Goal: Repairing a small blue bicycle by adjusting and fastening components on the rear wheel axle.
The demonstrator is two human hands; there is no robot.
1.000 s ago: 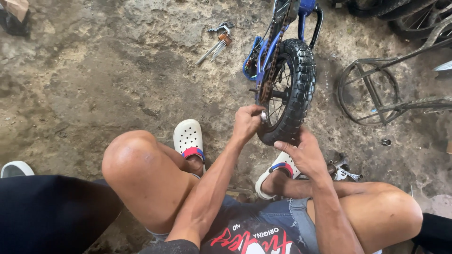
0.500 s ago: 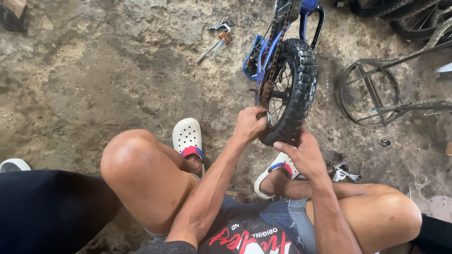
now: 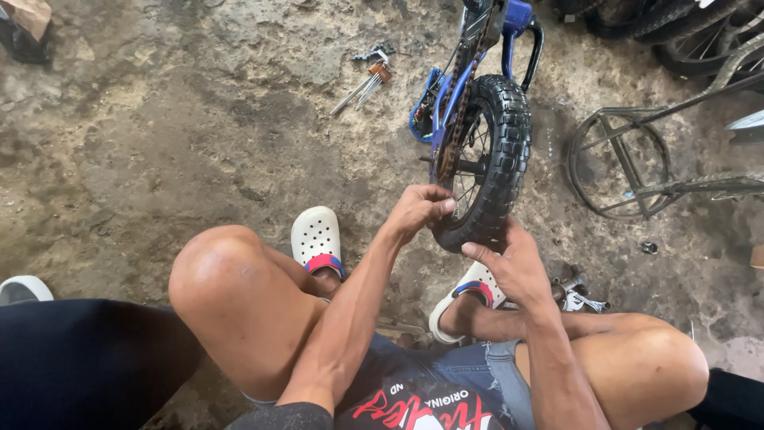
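Observation:
A small blue bicycle (image 3: 509, 32) stands in front of me with its knobby black rear tyre (image 3: 509, 151) nearest. A rusty chain (image 3: 460, 103) runs along the wheel's left side. My left hand (image 3: 418, 211) is closed on the tyre's lower left edge, close to the rim and spokes. My right hand (image 3: 513, 263) cups the bottom of the tyre from below, fingers wrapped on the tread. I am squatting, knees apart, with white clogs (image 3: 316, 239) on my feet.
Loose wrenches and small tools (image 3: 370, 76) lie on the rough concrete floor left of the bicycle. A rusty wire frame (image 3: 629, 163) and other bicycle wheels (image 3: 700, 32) sit at the right. More metal tools (image 3: 577, 291) lie by my right foot. A dark object (image 3: 24, 36) sits top left.
Both hands keep their hold on the tyre. My left hand has shifted slightly along the tyre's lower edge; the wheel stays in place.

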